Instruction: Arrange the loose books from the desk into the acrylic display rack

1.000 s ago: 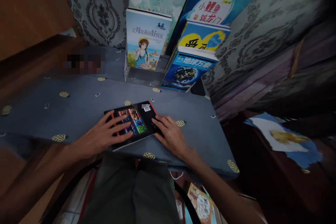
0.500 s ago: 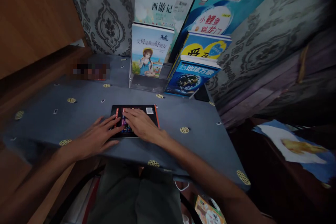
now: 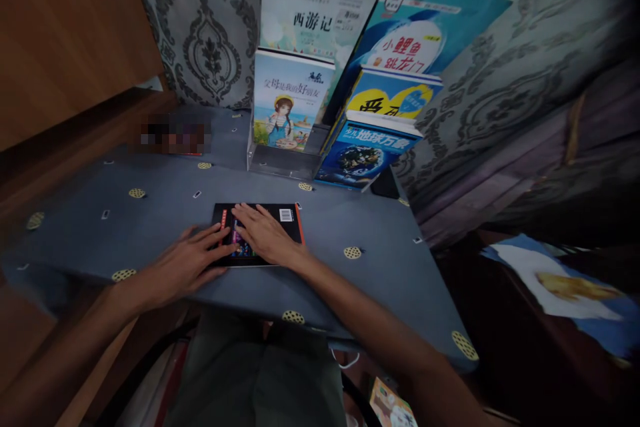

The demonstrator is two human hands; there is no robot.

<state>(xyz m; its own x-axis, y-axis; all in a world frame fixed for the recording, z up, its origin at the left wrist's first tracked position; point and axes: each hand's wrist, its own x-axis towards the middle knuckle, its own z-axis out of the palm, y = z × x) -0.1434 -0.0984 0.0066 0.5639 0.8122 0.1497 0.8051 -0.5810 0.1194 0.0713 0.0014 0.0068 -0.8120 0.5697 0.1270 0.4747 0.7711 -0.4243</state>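
A black book [image 3: 280,213] with a barcode at its top right corner and a red-orange right edge lies flat near the front of the table. My right hand [image 3: 265,233] rests palm down across its middle, fingers stretched out and pointing up-left. Over the book's left edge lie the fingertips of my left hand [image 3: 187,263], spread, with the palm on the tablecloth. Neither hand grips anything. Part of a colourful picture on the cover is hidden under the fingers.
Behind the book, a clear stand [image 3: 285,163] holds several upright books, among them a blue one [image 3: 355,155]. A dark object [image 3: 385,183] lies right of the stand. A blurred-out item [image 3: 175,138] is at back left. The grey-blue tablecloth [image 3: 165,200] has a pineapple pattern.
The whole view has shifted slightly, with the scene sitting a little lower. My right hand's fingers have shifted slightly on the book; my left hand stays at its left edge.
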